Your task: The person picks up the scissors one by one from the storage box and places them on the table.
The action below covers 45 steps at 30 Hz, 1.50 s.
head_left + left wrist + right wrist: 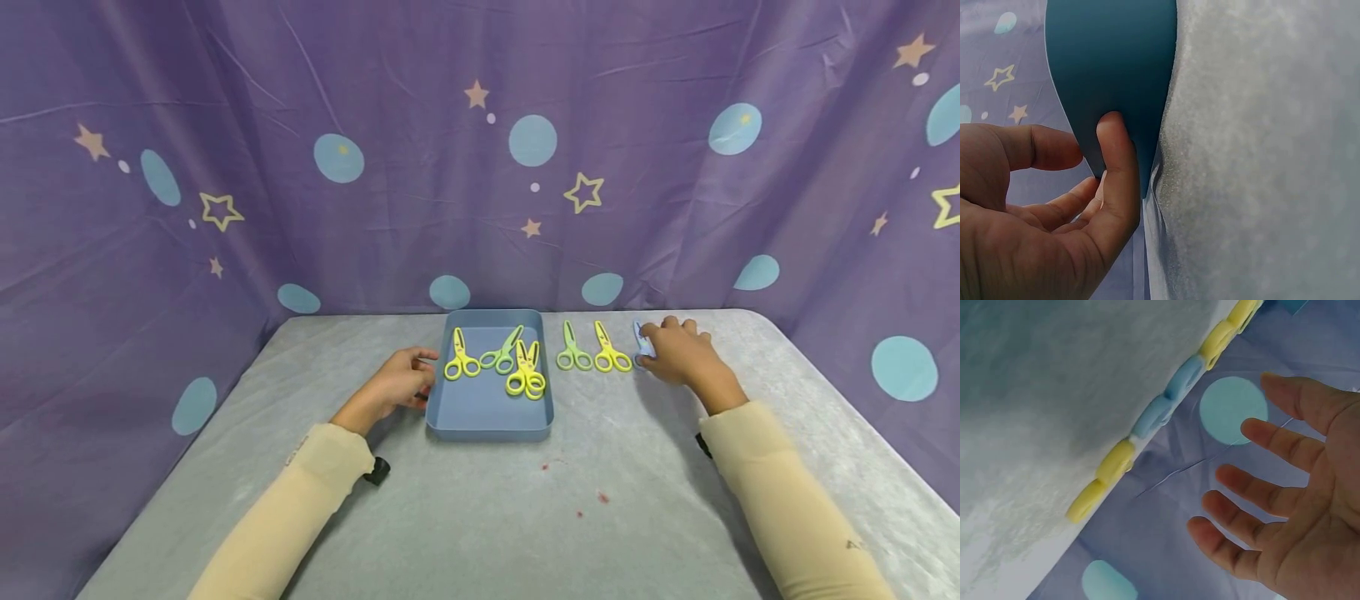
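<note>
My left hand (397, 379) is at the left side of a blue-grey tray (491, 435), one fingertip against the outer wall (1110, 56) and the other fingers loosely bent beside it. Inside lie yellow scissors (452, 369), green scissors (498, 360) and two overlapping yellow pairs (533, 385). My right hand (681, 354) hovers over light-blue scissors (642, 340), partly covering them in the head view. In the right wrist view its fingers are spread and hold nothing, apart from the blue handles (1154, 415). Yellow handles (1100, 478) beyond them are hidden from the head view.
Right of the tray, green scissors (573, 358) and yellow scissors (612, 360) lie in a row with blades toward the back. A grey cloth covers the table (480, 525), with small red marks in front of the tray. A purple curtain (420, 167) hangs behind.
</note>
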### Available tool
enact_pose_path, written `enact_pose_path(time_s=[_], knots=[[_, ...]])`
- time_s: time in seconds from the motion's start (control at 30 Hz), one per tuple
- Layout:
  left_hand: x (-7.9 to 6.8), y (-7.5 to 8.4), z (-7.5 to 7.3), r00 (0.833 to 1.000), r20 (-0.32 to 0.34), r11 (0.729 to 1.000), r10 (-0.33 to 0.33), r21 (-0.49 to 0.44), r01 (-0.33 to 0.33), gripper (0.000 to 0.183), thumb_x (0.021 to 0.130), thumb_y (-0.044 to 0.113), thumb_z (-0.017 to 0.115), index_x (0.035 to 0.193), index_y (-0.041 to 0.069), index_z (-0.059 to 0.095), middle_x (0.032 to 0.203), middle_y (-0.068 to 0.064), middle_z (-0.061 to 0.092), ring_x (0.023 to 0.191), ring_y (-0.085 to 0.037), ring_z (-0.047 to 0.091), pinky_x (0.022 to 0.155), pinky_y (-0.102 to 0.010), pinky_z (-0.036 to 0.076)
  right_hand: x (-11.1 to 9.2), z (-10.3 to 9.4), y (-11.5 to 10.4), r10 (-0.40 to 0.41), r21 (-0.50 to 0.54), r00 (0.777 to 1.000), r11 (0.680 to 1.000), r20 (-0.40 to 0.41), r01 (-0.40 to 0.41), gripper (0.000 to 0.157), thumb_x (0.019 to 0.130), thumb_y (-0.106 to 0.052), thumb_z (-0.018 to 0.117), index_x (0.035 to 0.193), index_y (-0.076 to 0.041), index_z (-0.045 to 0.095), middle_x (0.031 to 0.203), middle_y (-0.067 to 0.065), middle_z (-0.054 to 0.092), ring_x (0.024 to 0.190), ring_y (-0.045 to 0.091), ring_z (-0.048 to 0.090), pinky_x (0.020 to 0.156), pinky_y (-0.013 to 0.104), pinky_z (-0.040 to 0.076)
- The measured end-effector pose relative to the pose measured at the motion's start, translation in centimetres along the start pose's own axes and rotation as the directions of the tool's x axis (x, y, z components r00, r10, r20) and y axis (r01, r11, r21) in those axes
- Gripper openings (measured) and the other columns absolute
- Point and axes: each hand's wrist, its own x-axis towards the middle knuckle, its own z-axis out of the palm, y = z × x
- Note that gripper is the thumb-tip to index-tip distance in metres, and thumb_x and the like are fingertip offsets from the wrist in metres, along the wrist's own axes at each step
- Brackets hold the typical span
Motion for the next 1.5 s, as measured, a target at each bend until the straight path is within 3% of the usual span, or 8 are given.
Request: enact_pose_path(time_s=[0.73, 1.2, 1.5], knots=[[0.1, -0.1, -0.1, 1.000, 0.009, 1.000, 0.001, 0.006, -0.001, 0.056, 0.091, -0.003, 0.050, 0.146, 0.004, 0.044, 0.124, -0.022, 0.053, 0.084, -0.030, 0.060, 0.063, -0.040, 0.057, 0.5, 0.1, -7.1, -0.136, -0.063, 0.990, 0.989, -0.043, 0.133, 0.053, 0.094, -0.034, 0.069, 0.139, -0.008, 0.058, 0.123, 0.024, 0.056, 0.105, 0.048, 0.049, 0.080, 0.063, 0.043], [0.0, 0.2, 0.0, 1.000, -0.001, 1.000, -0.022, 0.019, 0.022, 0.054, 0.092, -0.002, 0.051, 0.146, 0.005, 0.045, 0.126, -0.022, 0.053, 0.089, -0.031, 0.060, 0.066, -0.043, 0.057, 1.6, 1.7, -13.0, -0.209, -0.050, 0.975, 0.977, -0.070, 0.206, 0.061, 0.096, -0.045, 0.065, 0.147, -0.014, 0.052, 0.140, 0.024, 0.048, 0.124, 0.050, 0.042, 0.092, 0.068, 0.040], [0.1, 0.1, 0.0, 1.000, 0.005, 1.000, -0.021, 0.004, 0.021, 0.053, 0.092, -0.002, 0.051, 0.144, 0.006, 0.046, 0.122, -0.022, 0.054, 0.085, -0.030, 0.059, 0.065, -0.042, 0.058, 2.3, 2.7, -16.6, -0.296, -0.069, 0.953, 0.954, -0.064, 0.292, 0.063, 0.096, -0.049, 0.062, 0.148, -0.015, 0.050, 0.143, 0.024, 0.046, 0.127, 0.048, 0.042, 0.094, 0.064, 0.041]])
